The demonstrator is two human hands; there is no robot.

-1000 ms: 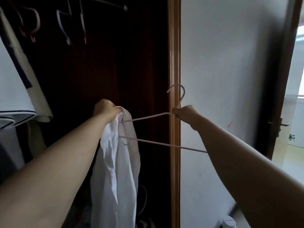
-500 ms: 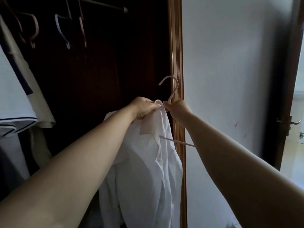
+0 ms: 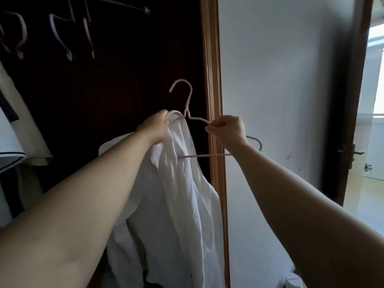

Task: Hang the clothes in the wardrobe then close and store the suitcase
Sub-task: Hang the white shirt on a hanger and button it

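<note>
1. Head view: your left hand (image 3: 155, 127) grips the collar of the shirt (image 3: 187, 204), pulled over one shoulder of the hanger (image 3: 188, 100).
2. Your right hand (image 3: 226, 128) pinches the hanger's other arm, at 3 o'clock from the hook.
3. The shirt hangs down toward 6 o'clock, before the open wardrobe (image 3: 124, 90).
4. Empty hangers (image 3: 59, 36) are on the rail (image 3: 118, 3) at 11 o'clock, and other clothes (image 3: 12, 132) hang at 9 o'clock.
</note>
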